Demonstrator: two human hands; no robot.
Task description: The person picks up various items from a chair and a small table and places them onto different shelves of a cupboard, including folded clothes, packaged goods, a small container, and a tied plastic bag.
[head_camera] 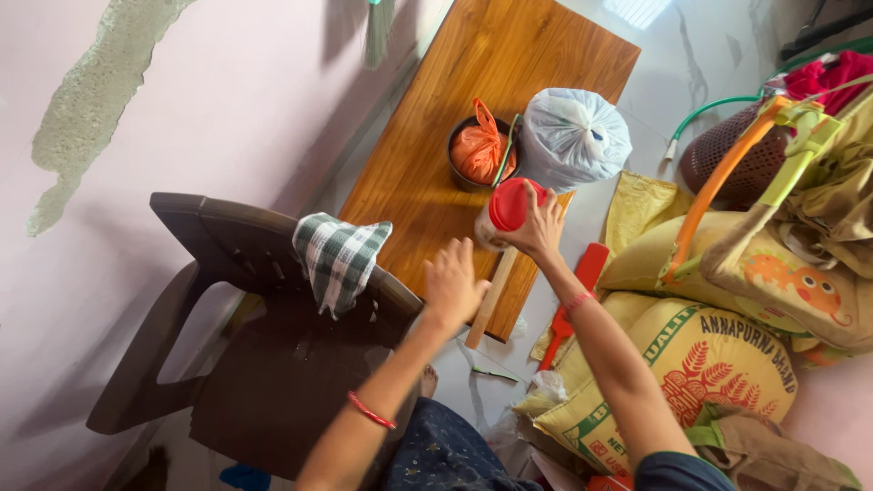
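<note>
Over a low wooden table [427, 155], I see the right hand [538, 227] clamped on the red lid of a jar [507, 211] standing at the table's near edge. My view shows the left hand [452, 286] open, holding nothing, just beside a wooden stick [491, 298]. Behind the jar sit a bowl with an orange bag [480, 150] and a white bag [573, 136]; a checked cloth [338, 257] drapes a brown plastic chair [236, 364].

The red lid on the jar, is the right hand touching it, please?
Touching. The head view shows the right hand with its fingers wrapped over the edge of the red lid, no gap between them. The left hand hovers nearby, apart from it.
</note>
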